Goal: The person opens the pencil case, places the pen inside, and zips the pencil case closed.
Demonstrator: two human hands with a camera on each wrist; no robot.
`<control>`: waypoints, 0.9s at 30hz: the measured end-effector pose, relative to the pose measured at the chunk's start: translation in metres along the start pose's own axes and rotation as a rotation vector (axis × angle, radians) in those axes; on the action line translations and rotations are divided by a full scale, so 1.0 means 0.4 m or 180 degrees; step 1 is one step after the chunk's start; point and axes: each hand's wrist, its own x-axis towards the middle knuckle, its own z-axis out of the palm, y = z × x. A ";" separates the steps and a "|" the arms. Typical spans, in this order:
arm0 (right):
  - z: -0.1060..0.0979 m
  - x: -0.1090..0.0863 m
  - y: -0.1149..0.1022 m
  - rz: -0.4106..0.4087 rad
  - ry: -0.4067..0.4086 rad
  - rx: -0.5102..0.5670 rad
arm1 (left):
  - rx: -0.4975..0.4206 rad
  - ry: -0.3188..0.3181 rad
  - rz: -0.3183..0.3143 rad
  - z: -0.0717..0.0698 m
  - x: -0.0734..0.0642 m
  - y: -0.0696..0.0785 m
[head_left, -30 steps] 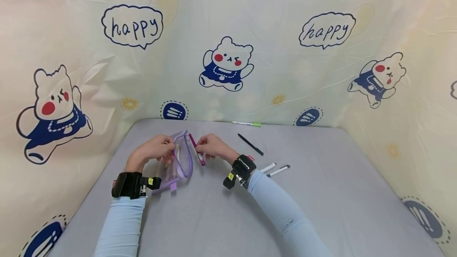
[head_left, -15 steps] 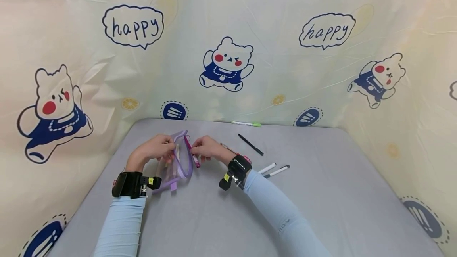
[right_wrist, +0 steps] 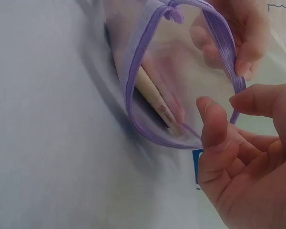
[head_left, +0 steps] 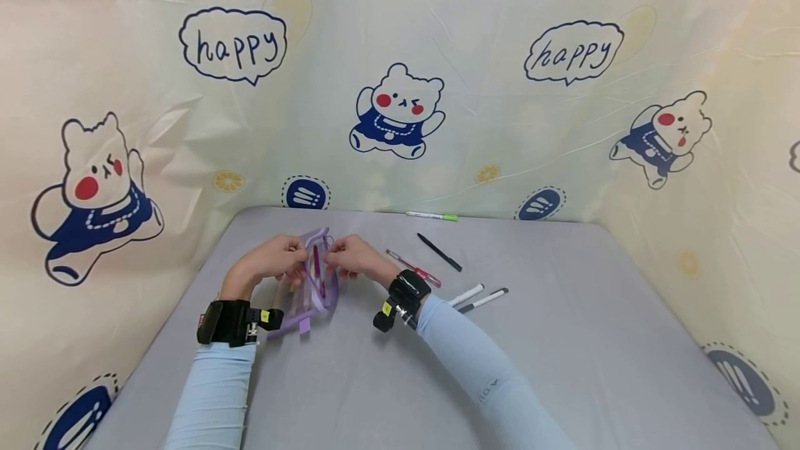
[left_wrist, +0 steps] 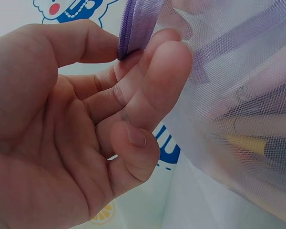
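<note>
My left hand (head_left: 281, 259) pinches the purple zipper edge of a see-through mesh pencil pouch (head_left: 306, 298), its mouth held apart. Just inside that mouth, in the head view, lies a magenta pen (head_left: 317, 262). My right hand (head_left: 355, 255) is at the opposite rim, and in the right wrist view its thumb and forefinger stand apart with nothing between them. Through the opening there I see a cream pen (right_wrist: 152, 93) beside a pink one (right_wrist: 167, 88). More pens (left_wrist: 248, 143) show blurred through the mesh in the left wrist view.
On the grey tabletop right of the pouch lie a red pen (head_left: 414, 268), a black pen (head_left: 439, 252) and two white pens, one white (head_left: 467, 295) and one grey-banded (head_left: 484, 301). A green-and-white pen (head_left: 431, 216) lies by the back edge, before the printed curtain (head_left: 475, 117).
My right hand has moved left to the pouch with the magenta pen, which has gone inside the mouth and left the fingers. The red pen has come into view. My left hand has stayed put.
</note>
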 end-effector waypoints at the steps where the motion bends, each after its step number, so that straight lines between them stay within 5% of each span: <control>1: 0.000 0.000 -0.001 -0.0019 -0.0012 0.0009 | -0.0007 0.0000 0.0001 0.000 0.001 0.000; 27: -0.041 -0.028 0.000 0.0143 0.0002 -0.0127 | 0.0013 0.0001 0.0006 -0.006 -0.007 0.004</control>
